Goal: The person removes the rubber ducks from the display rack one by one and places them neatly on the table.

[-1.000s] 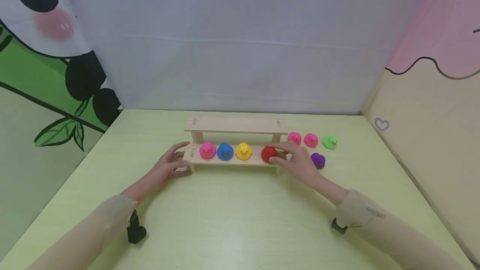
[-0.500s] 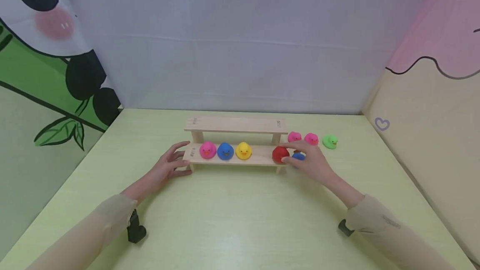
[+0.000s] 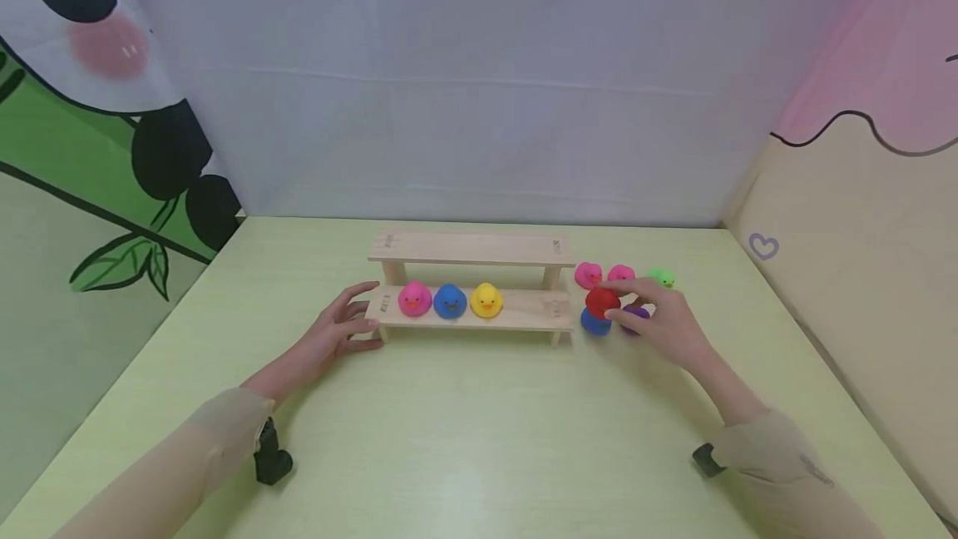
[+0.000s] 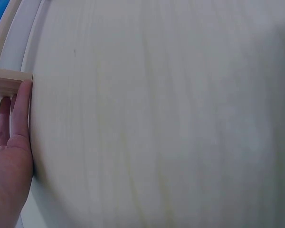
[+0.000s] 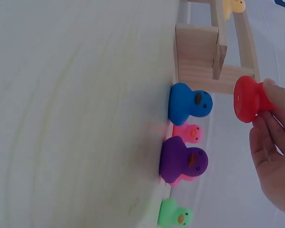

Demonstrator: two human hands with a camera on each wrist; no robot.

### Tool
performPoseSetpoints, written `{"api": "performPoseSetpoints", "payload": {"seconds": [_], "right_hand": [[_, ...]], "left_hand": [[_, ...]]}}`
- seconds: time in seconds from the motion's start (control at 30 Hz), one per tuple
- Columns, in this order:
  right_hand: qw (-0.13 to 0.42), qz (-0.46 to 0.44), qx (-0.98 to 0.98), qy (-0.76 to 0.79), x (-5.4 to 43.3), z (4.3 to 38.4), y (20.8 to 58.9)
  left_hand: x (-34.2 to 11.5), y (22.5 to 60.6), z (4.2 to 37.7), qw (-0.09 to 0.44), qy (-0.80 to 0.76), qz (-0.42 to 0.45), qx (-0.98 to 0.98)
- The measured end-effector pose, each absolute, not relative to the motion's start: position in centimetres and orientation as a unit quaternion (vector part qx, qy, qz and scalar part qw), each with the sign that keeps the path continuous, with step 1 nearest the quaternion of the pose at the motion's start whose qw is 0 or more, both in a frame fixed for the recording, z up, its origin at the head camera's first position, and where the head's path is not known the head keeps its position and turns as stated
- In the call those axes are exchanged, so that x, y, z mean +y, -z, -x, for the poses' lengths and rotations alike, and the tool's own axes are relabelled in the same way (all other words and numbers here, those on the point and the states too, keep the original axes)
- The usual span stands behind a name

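My right hand (image 3: pixel 669 323) pinches a red rubber duck (image 3: pixel 602 303) between thumb and fingers, to the right of a two-tier wooden stand (image 3: pixel 524 310). In the right wrist view the duck's flat base (image 5: pixel 245 99) faces the camera, raised off the table. It overlaps a blue duck (image 3: pixel 595 324) in the head view. My left hand (image 3: pixel 337 327) touches the stand's left end with fairly straight fingers (image 4: pixel 22 107). On the lower tier sit a pink duck (image 3: pixel 415 299), a blue duck (image 3: pixel 450 302) and a yellow duck (image 3: pixel 486 300), side by side.
A purple duck (image 5: pixel 183 161), pink ducks (image 3: pixel 588 274) and a green duck (image 3: pixel 663 277) stand on the table right of the stand, partly behind my right hand. A white backdrop (image 3: pixel 479 106) rises behind the table, with printed panels at both sides.
My right hand has carried the red duck rightward, from above the lower tier's right end to over the blue duck on the table. The left hand has stayed put.
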State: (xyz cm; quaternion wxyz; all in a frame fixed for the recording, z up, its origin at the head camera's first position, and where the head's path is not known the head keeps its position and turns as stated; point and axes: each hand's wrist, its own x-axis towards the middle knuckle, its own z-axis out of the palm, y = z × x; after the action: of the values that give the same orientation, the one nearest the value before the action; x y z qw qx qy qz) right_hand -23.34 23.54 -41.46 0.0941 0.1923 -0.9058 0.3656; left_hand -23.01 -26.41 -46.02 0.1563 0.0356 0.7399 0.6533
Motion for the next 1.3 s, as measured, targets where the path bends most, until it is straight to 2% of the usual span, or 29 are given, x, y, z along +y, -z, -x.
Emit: {"api": "performPoseSetpoints", "payload": {"seconds": [0.27, 0.6, 1.13, 1.3], "right_hand": [[0.143, -0.183, -0.916, -0.328, 27.1, 23.5, 41.9], [0.165, -0.161, -0.918, -0.322, 31.6, 24.1, 42.9], [0.067, -0.162, -0.936, -0.304, 33.9, 24.3, 43.1], [0.014, -0.154, -0.943, -0.294, 34.3, 24.2, 43.0]], "left_hand": [[-26.4, 46.1, 23.0, 0.163, -0.654, -0.031, 0.738], [-26.4, 46.1, 23.0, 0.162, -0.656, -0.033, 0.737], [-26.3, 45.7, 22.8, 0.157, -0.654, -0.034, 0.739], [-26.3, 45.7, 22.7, 0.155, -0.655, -0.037, 0.739]]}}
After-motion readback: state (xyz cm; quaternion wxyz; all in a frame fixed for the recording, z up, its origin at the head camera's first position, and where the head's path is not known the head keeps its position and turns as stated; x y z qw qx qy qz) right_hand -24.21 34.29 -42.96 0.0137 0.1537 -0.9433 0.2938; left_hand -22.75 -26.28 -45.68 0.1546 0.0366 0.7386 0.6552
